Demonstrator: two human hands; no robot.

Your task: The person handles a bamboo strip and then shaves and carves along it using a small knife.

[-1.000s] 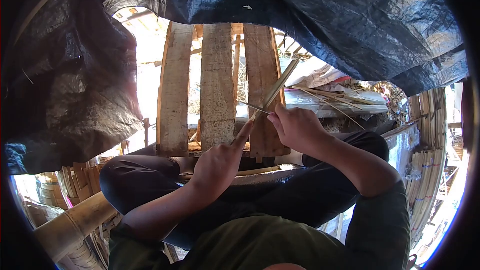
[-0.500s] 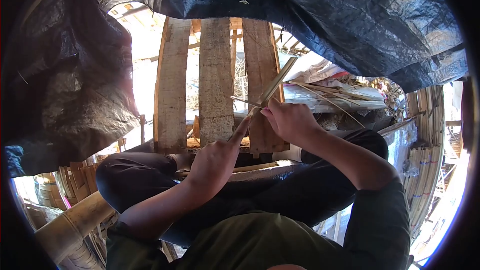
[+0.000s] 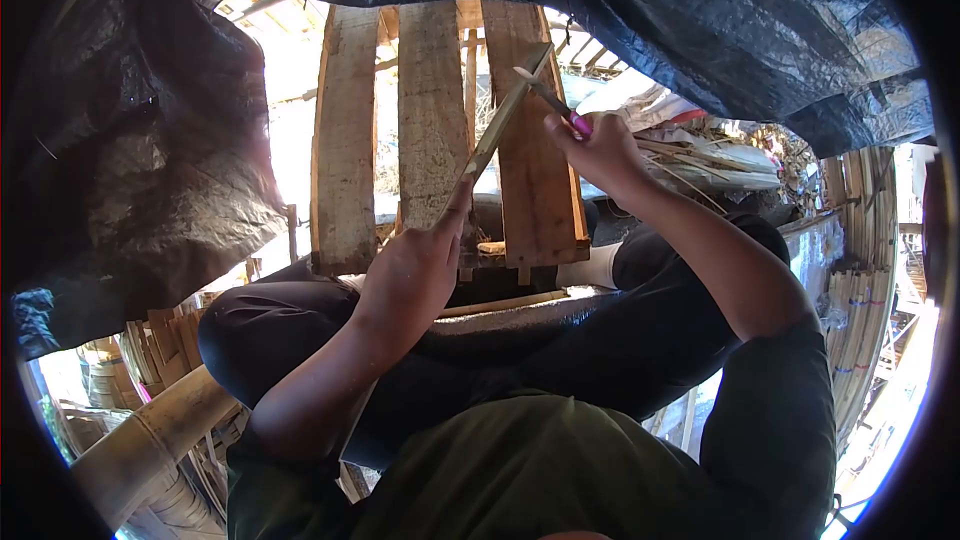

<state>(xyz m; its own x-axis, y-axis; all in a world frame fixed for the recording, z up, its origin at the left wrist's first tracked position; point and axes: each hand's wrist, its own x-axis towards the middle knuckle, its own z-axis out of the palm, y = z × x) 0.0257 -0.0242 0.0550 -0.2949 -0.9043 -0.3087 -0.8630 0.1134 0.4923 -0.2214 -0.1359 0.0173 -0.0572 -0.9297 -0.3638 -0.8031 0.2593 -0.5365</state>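
A long, narrow bamboo strip [image 3: 503,121] slants up and away to the right over a bench of wooden planks [image 3: 430,130]. Its near end is in my left hand [image 3: 408,275], closed with the index finger extended along the strip. My right hand [image 3: 606,154] grips a knife [image 3: 550,98] by its pink-purple handle. The blade crosses the strip close to its far end and appears to touch it. The part of the strip inside my left hand is hidden.
Dark plastic sheeting [image 3: 700,20] hangs over the top and the left side [image 3: 150,170]. A pile of thin strips [image 3: 690,162] lies at the right, with bundled slats [image 3: 855,325] beyond. A thick bamboo pole [image 3: 150,440] runs at lower left, beside my crossed legs.
The knife in my right hand has moved up and away along the strip, from near my left fingers to the far end. My left hand and the strip have shifted slightly.
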